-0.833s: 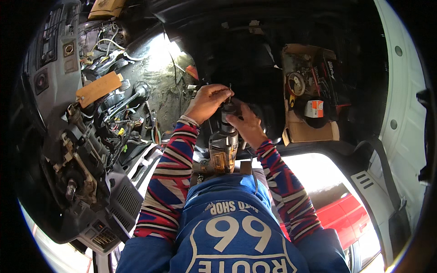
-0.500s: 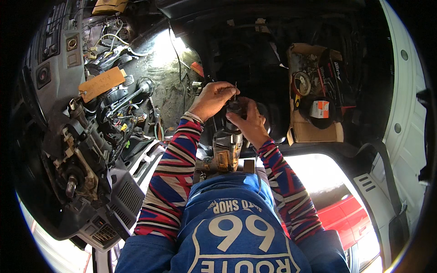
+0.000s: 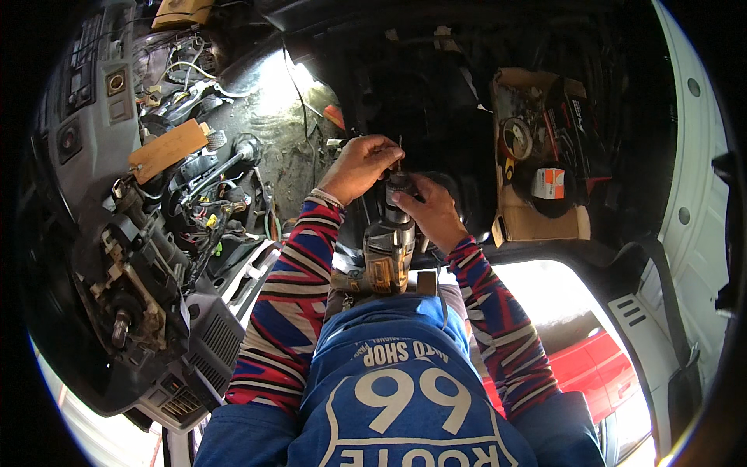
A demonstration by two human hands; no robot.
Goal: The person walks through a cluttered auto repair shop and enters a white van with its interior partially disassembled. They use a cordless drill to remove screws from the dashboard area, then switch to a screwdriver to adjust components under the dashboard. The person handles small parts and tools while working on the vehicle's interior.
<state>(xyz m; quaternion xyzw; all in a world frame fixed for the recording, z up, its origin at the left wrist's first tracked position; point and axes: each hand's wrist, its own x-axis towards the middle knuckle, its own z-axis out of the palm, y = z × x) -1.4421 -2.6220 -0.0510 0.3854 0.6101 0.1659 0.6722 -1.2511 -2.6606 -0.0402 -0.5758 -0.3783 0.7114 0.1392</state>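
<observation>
A black and yellow power drill (image 3: 387, 257) rests upright at my lap, chuck (image 3: 399, 187) pointing away from me. My left hand (image 3: 359, 167) pinches a thin drill bit (image 3: 401, 149) between finger and thumb at the tip of the chuck. My right hand (image 3: 432, 208) is wrapped round the chuck, thumb lying across it, fingers partly hidden behind it. Both forearms wear patterned sleeves.
A stripped dashboard (image 3: 105, 93) with loose wiring and a tan tag (image 3: 163, 152) lies left. A cardboard box (image 3: 537, 229) of small tools and parts sits right, beside a white door frame (image 3: 692, 187). A red car (image 3: 591, 366) shows through the lower right opening.
The whole view has shifted slightly, the box sitting farther right in the frame. My hands stay on the bit and chuck, with small finger movements.
</observation>
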